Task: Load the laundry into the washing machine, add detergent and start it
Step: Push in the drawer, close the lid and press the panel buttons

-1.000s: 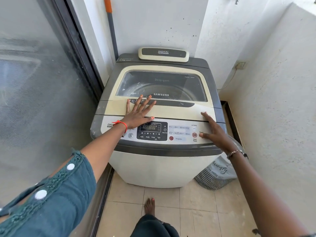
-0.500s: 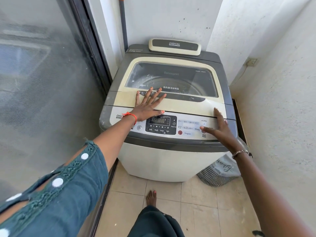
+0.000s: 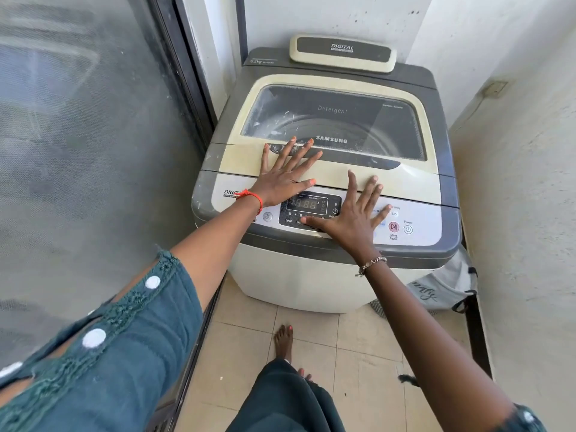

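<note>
A tall dusty mesh-screened sliding door (image 3: pixel 78 135) fills the left side. Just beside it, in the corner of the white walls, a grey-and-cream top-loading washing machine (image 3: pixel 296 275) stands on the beige tiled floor (image 3: pixel 358 353). Its cream-framed lid with a dark tinted window (image 3: pixel 414 179) lies shut; through the window the drum rim shows dimly, and what is inside cannot be told. Along the machine's front edge runs the pale grey control panel (image 3: pixel 427 226). A grey fabric laundry bag with black straps (image 3: pixel 445 285) sits on the floor against the machine's right front corner.

The left hand (image 3: pixel 282 179) lies flat on the lid's front left part, fingers straight and spread, holding nothing. The right hand (image 3: pixel 355 213) is spread palm-down over the panel's middle, fingertips at the lid's front edge, thumb on the dark key row; it grips nothing, and whether it presses a key cannot be told. The black digital display (image 3: pixel 307 203) shows between the hands. The red round Start/Pause button (image 3: pixel 393 227) and the white round Power button (image 3: pixel 408 229) lie near the panel's right end, uncovered.
</note>
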